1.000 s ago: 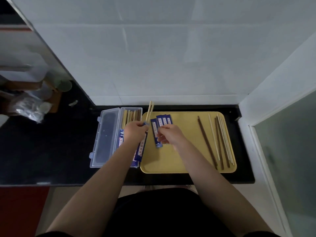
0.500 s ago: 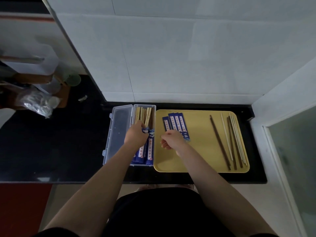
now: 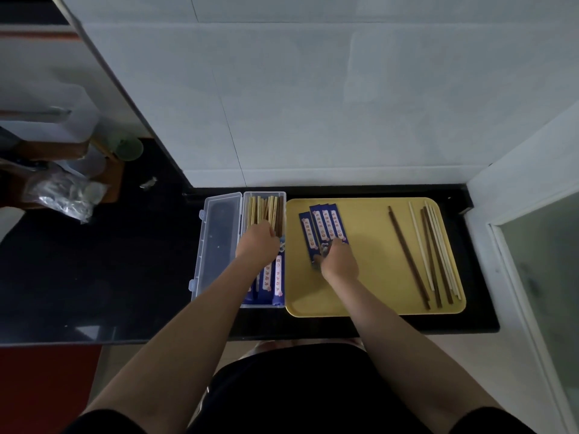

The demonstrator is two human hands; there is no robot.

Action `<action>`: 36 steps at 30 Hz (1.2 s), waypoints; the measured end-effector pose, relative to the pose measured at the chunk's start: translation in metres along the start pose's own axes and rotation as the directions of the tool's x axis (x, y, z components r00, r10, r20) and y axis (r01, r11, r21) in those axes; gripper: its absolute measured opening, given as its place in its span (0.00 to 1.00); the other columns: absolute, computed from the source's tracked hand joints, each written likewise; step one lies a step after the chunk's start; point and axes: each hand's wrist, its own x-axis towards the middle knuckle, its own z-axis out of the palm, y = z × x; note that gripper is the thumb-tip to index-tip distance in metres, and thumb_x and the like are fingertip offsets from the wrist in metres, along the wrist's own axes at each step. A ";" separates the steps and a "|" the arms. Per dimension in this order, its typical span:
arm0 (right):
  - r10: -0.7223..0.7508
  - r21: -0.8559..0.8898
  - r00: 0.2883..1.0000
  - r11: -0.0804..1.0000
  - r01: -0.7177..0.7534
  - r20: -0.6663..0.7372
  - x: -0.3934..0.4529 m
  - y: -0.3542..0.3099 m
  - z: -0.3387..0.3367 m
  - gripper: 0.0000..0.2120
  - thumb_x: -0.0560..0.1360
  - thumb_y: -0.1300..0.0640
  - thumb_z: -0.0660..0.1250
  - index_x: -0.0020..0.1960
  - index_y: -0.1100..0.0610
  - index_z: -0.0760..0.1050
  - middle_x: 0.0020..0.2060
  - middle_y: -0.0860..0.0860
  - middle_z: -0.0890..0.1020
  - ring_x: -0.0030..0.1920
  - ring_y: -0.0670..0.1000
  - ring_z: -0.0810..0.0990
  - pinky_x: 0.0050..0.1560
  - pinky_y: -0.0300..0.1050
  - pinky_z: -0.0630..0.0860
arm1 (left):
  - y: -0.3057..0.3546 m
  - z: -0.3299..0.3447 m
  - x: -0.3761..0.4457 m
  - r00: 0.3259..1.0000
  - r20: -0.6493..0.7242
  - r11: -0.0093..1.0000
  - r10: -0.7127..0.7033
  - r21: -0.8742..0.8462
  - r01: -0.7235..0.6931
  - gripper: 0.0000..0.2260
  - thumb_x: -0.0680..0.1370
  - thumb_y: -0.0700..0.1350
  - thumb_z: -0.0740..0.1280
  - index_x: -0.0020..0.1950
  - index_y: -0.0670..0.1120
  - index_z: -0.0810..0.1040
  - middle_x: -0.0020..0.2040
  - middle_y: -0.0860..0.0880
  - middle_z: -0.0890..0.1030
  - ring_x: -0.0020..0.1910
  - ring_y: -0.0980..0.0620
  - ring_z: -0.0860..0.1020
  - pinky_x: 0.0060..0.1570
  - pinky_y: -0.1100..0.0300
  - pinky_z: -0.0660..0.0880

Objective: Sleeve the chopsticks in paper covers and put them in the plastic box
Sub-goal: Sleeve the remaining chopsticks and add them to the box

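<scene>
Fingers of the left hand (image 3: 257,241) curl down over the sleeved chopsticks (image 3: 273,278) lying in the clear plastic box (image 3: 263,249), at the middle of the frame; its grip looks closed around the upper end of one sleeved pair, though the fingertips are hidden under the knuckles. The right hand (image 3: 340,261), just right of it, pinches the lower end of a blue paper cover (image 3: 308,236) from the small fan of covers (image 3: 327,225) lying on the yellow tray (image 3: 369,277).

Each cover is dark blue with a white strip down its length carrying a column of small characters, too small to read; the same strip shows on the sleeved pairs in the lower half of the box. In the box's upper half the bare tops of the sleeved pairs stick out, most pale wood and one or two dark brown. The box's hinged lid (image 3: 216,245) lies open flat to its left.

Toward the right side of the tray lie the loose chopsticks (image 3: 434,255), dark brown and cream ones mixed, running top to bottom, with one dark brown chopstick (image 3: 407,255) set a little apart on the left.

Box and tray sit side by side, touching, on the black counter (image 3: 94,277). At the upper left of the frame stand a crumpled clear plastic bag (image 3: 62,195) and a green cup (image 3: 128,148).
</scene>
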 end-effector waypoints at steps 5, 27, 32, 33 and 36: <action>-0.039 -0.131 0.999 0.990 0.043 0.030 0.002 0.002 0.011 0.13 0.83 0.56 0.64 0.66 0.58 0.70 0.59 0.55 0.79 0.58 0.55 0.80 0.48 0.47 0.74 | 0.015 0.005 -0.004 0.997 -0.075 0.995 0.025 -0.093 -0.032 0.05 0.81 0.43 0.61 0.49 0.48 0.76 0.42 0.49 0.78 0.39 0.54 0.77 0.36 0.62 0.72; -0.245 0.112 0.959 0.967 0.230 0.141 0.019 0.036 -0.014 0.05 0.81 0.53 0.65 0.51 0.54 0.78 0.45 0.51 0.81 0.45 0.54 0.80 0.37 0.45 0.70 | 0.073 0.052 -0.014 0.979 -0.006 0.950 0.202 0.243 -0.194 0.17 0.78 0.41 0.65 0.66 0.52 0.75 0.65 0.50 0.71 0.66 0.49 0.69 0.60 0.51 0.73; -0.211 0.461 0.967 0.879 0.122 0.145 0.023 0.073 -0.086 0.12 0.81 0.52 0.67 0.40 0.55 0.75 0.30 0.47 0.76 0.29 0.47 0.73 0.28 0.35 0.66 | 0.114 0.074 -0.013 0.940 0.095 0.818 0.328 0.469 -0.333 0.19 0.78 0.51 0.68 0.69 0.58 0.74 0.75 0.50 0.65 0.75 0.46 0.60 0.72 0.44 0.57; -0.193 0.488 0.968 0.868 0.094 0.157 0.023 0.081 -0.098 0.12 0.81 0.52 0.67 0.40 0.55 0.75 0.30 0.48 0.77 0.28 0.46 0.73 0.28 0.35 0.67 | 0.125 0.078 -0.013 0.925 0.115 0.800 0.361 0.471 -0.371 0.17 0.78 0.54 0.67 0.67 0.58 0.75 0.71 0.51 0.71 0.72 0.46 0.65 0.71 0.45 0.59; -0.118 0.554 0.978 0.832 0.003 0.171 0.027 0.111 -0.126 0.12 0.82 0.53 0.65 0.42 0.58 0.78 0.31 0.51 0.78 0.27 0.47 0.73 0.29 0.39 0.68 | 0.158 0.091 -0.014 0.908 0.205 0.848 0.366 0.328 -0.416 0.13 0.79 0.56 0.67 0.62 0.55 0.79 0.55 0.52 0.81 0.55 0.49 0.78 0.59 0.50 0.73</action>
